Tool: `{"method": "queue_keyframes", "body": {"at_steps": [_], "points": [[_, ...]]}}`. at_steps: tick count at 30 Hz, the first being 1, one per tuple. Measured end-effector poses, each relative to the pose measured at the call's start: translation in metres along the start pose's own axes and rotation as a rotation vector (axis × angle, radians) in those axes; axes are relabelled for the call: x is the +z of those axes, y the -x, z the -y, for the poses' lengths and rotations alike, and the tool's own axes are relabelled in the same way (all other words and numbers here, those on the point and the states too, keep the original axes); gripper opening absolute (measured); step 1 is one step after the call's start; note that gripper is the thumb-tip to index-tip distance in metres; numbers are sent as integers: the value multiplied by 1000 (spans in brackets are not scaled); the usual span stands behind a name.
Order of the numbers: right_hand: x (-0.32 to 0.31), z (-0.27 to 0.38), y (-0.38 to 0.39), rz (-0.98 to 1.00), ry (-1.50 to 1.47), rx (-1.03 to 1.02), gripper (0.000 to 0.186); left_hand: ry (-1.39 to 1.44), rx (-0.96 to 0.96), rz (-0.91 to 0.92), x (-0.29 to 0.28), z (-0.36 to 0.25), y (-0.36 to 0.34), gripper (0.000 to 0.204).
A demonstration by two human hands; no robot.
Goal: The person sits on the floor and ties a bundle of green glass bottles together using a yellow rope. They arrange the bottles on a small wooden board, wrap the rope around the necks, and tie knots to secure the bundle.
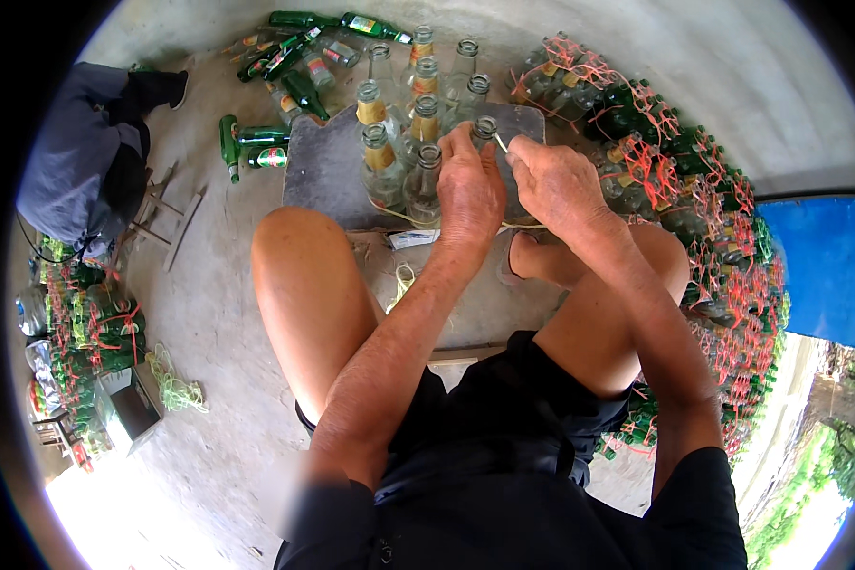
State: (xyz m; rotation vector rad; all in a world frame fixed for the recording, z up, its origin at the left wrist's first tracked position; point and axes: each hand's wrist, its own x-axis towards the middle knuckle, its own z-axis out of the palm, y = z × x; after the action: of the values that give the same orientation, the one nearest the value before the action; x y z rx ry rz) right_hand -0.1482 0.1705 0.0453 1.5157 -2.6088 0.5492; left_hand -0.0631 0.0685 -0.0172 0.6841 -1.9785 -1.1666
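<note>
So the clear glass bottles (426,119) are bunched upright on a low grey table (323,171), some with gold labels round the neck. The right hand (559,185) is over the right side of the table, thumb and forefinger pinching a thin pale strand (501,142) right by one bottle's neck. The left hand (470,185) is at that same bottle, fingers bent and close together, can't tell how firmly they're gripping. There's a yellowish cord (524,226) along the table's near edge too. Loose green bottles (304,93) lie on the floor past the table's far left corner. Right of the table it's stacks of red-tied bottles (722,237), then a blue panel (822,271) further out. Well left of the table there's another person (66,161) in dark clothes, plus a string tangle (174,380) nearer the camera wearer
</note>
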Motion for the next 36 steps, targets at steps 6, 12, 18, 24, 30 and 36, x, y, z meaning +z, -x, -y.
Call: {"method": "queue_keyframes", "body": {"at_steps": [6, 12, 18, 24, 30, 36], "points": [[-3, 5, 10, 15, -49, 37, 13, -4, 17, 57, -4, 3, 3, 51], [6, 2, 25, 5, -108, 62, 14, -49, 77, 153, -14, 6, 17, 66], [6, 9, 43, 47, -175, 133, 15, -59, 128, 251, -39, -10, 38, 68], [5, 17, 52, 65, -212, 137, 17, -180, 326, 265, -59, -27, 46, 69], [3, 16, 65, 30, -267, 110, 16, -295, 490, 343, -59, -23, 40, 53], [-19, 22, 75, 66, -447, 153, 20, -196, 546, 281, -60, -21, 34, 29]]}}
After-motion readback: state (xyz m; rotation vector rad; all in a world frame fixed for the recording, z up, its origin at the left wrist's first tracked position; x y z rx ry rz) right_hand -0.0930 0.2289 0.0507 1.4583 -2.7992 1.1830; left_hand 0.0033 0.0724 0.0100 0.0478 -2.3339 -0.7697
